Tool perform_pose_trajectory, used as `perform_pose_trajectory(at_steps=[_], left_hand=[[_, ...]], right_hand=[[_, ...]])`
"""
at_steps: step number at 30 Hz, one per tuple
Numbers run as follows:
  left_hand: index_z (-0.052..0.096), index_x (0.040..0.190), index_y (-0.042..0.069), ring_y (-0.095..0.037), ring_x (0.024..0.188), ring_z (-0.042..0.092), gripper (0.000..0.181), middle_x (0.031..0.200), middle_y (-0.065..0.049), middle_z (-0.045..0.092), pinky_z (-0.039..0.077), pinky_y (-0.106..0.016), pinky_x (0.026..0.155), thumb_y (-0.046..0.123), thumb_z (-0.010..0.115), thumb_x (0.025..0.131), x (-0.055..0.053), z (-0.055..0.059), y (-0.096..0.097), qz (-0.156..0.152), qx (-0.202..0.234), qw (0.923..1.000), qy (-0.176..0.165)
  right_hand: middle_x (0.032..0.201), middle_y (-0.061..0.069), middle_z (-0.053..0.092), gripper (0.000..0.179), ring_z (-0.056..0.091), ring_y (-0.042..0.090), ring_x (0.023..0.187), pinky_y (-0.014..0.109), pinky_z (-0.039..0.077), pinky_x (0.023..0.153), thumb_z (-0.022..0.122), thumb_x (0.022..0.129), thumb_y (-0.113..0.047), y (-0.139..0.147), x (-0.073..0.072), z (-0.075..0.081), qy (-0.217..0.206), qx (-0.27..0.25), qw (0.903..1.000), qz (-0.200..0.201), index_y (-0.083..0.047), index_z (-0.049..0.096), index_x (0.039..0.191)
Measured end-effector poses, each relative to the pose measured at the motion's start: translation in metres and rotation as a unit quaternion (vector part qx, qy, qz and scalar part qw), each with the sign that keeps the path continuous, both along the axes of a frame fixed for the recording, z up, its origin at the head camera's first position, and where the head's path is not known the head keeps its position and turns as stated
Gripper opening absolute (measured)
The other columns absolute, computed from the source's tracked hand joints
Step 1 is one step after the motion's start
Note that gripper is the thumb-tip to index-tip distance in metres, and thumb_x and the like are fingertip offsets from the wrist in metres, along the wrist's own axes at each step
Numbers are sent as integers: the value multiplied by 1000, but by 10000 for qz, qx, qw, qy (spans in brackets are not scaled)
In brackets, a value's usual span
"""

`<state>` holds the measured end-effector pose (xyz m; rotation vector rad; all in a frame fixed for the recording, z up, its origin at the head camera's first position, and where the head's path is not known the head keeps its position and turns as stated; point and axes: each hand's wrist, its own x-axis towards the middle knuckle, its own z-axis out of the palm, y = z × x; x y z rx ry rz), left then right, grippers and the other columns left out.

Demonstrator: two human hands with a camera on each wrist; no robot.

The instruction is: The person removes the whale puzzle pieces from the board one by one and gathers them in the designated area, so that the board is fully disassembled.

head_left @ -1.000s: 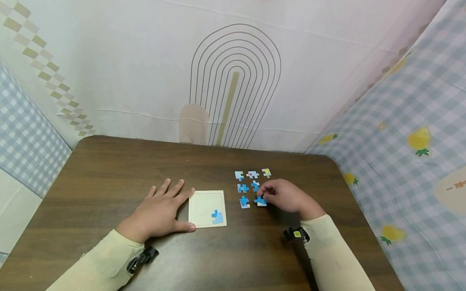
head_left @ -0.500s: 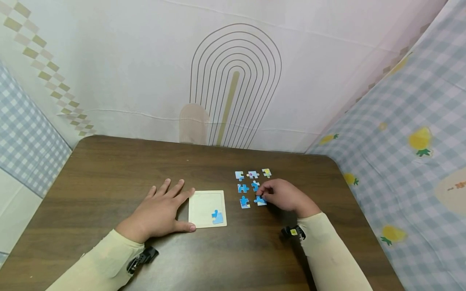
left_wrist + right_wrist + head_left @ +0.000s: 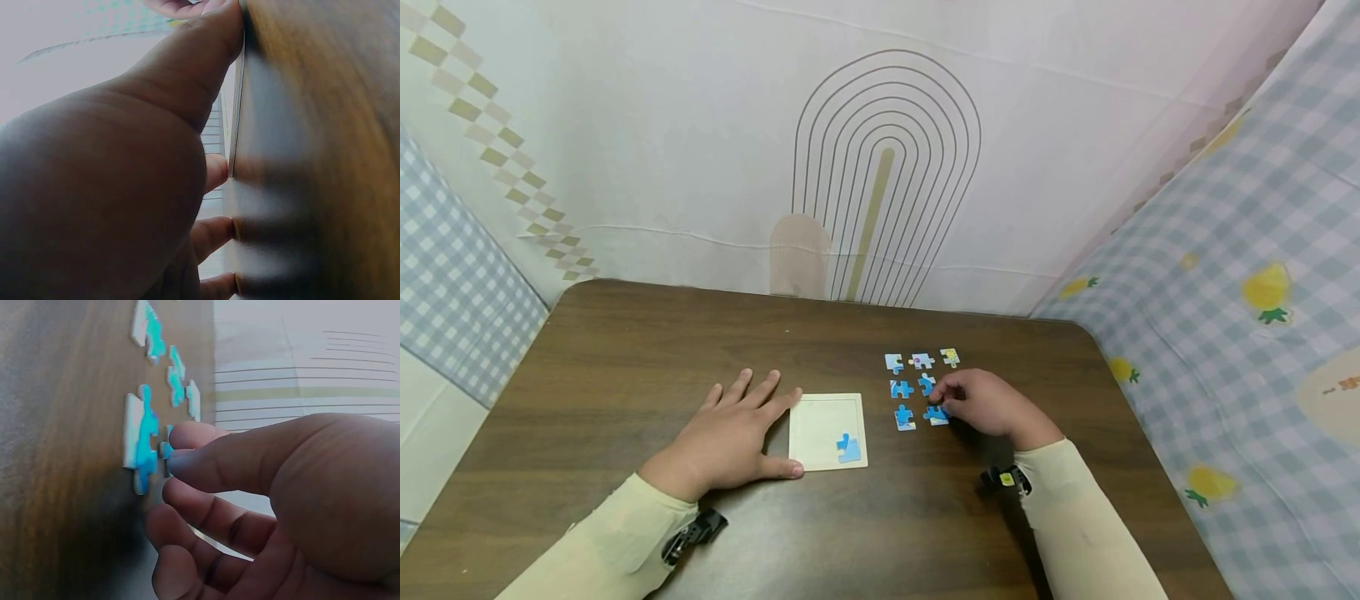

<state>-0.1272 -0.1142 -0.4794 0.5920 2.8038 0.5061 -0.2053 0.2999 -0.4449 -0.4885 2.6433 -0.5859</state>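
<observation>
My left hand (image 3: 730, 437) lies spread on the table, its index fingertip and thumb at the left edge of a pale square puzzle tray (image 3: 820, 421). A light-blue puzzle piece (image 3: 850, 451) lies in the tray's lower right. With fingers bent, my right hand (image 3: 988, 402) is low over the loose pieces. Its thumb and index tips come together beside a blue piece (image 3: 936, 415); in the right wrist view they overlap another blue piece (image 3: 166, 449). I cannot tell whether they pinch one. The left wrist view shows the thumb (image 3: 200, 50) along the tray edge.
Several loose pieces lie in rows right of the tray, among them a yellow-patterned piece (image 3: 950, 357) and a lower-left blue piece (image 3: 904, 418). Brown wooden table (image 3: 700, 333) underneath. A white cloth (image 3: 700, 125) hangs behind it, checked cloth (image 3: 1187, 333) at the right.
My right wrist and sleeve have shifted slightly left, with the fingertips staying at the same pieces. My left hand and the tray have not moved.
</observation>
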Motion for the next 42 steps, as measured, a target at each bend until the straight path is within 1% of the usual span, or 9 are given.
perform_pose_trajectory(at_steps=[5, 11, 14, 18, 21, 24, 30, 36, 42], left_hand=[[39, 178, 29, -58, 172, 16, 111, 187, -17, 27, 19, -86, 129, 86, 75, 89, 1, 1, 0, 12, -7, 10000, -34], [39, 178, 29, -58, 172, 16, 111, 187, -17, 27, 19, -86, 129, 86, 74, 89, 1, 2, 1, 3, -15, 10000, -45], [39, 178, 30, -58, 172, 16, 111, 187, -17, 27, 19, -86, 129, 87, 74, 89, 1, 2, 1, 1, -14, 10000, -34], [38, 178, 30, -58, 172, 16, 112, 187, -17, 27, 19, -86, 129, 87, 74, 88, 1, 1, 0, 11, -10, 10000, -33], [38, 178, 30, -57, 172, 16, 112, 187, -16, 26, 19, -86, 130, 87, 74, 88, 0, 0, 0, 14, -5, 10000, -29], [39, 178, 30, -57, 172, 16, 112, 187, -16, 27, 19, -86, 129, 87, 74, 88, 0, -1, 1, 13, -5, 10000, -10], [39, 177, 30, -58, 171, 17, 112, 187, -17, 27, 20, -86, 129, 87, 75, 88, -1, -1, 1, 21, -9, 10000, 1], [40, 177, 30, -58, 171, 18, 111, 186, -17, 28, 20, -86, 129, 87, 74, 88, -1, -1, 0, 16, -9, 10000, 37], [38, 178, 31, -57, 172, 17, 111, 187, -16, 27, 20, -86, 129, 88, 72, 89, -1, -2, -1, 7, -21, 10000, 6]], right_hand=[[103, -4, 73, 12, 63, 17, 93, 39, 54, 89, 75, 107, -13, -3, 1, 6, 92, -175, 9998, 13, -16, 80, 117], [95, -6, 70, 17, 62, 14, 86, 32, 54, 80, 84, 101, -19, -23, 9, 12, 168, -428, 9987, 201, -14, 80, 117], [93, -9, 69, 15, 62, 10, 84, 29, 54, 79, 86, 100, -18, -37, 14, 14, 195, -557, 9976, 370, -15, 80, 114], [85, -14, 70, 2, 60, 5, 75, 25, 53, 72, 84, 103, -19, -56, 21, 18, 274, -592, 9956, 680, -20, 83, 103], [84, -17, 72, 8, 58, 3, 71, 24, 52, 68, 82, 105, -22, -70, 26, 20, 375, -487, 9939, 920, -25, 83, 98], [88, -17, 73, 9, 58, 2, 73, 24, 52, 70, 81, 107, -23, -83, 30, 18, 401, -416, 9918, 1143, -26, 83, 98], [87, -15, 72, 10, 57, 1, 73, 23, 53, 71, 79, 107, -20, -104, 35, 12, 415, -431, 9870, 1488, -20, 85, 99], [88, -13, 70, 2, 59, 3, 77, 21, 53, 75, 84, 100, -15, -114, 39, 7, 389, -570, 9840, 1645, -16, 85, 102], [94, -2, 72, 21, 57, 5, 79, 22, 51, 74, 94, 92, -18, -120, 41, 0, 418, -453, 9847, 1630, -14, 84, 111]])
